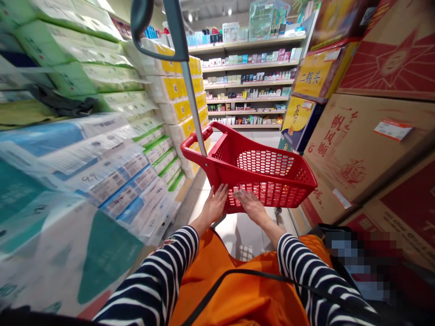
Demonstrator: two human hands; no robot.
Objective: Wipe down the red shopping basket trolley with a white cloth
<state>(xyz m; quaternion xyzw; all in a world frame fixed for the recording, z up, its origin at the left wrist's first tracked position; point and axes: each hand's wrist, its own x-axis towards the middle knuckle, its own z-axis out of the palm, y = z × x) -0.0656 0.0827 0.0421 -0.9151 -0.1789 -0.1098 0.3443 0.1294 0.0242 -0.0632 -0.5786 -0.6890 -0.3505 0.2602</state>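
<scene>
Pale tiled floor [238,228] carries a red basket cart [258,174], prob. on small wheels [278,210], w/ grid-like shadow [245,252] nearby.

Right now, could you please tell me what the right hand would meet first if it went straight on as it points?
The right hand would meet the red basket's near side first; they may already touch, though depth is unclear.

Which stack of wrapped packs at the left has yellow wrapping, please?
The farthest stack, nearest the shelves; the green packs and blue packs lie closer to the camera.

The floor [244,231] lies open below the cart [265,174]; packs [136,181] and cartons [367,145] wall both sides.
</scene>
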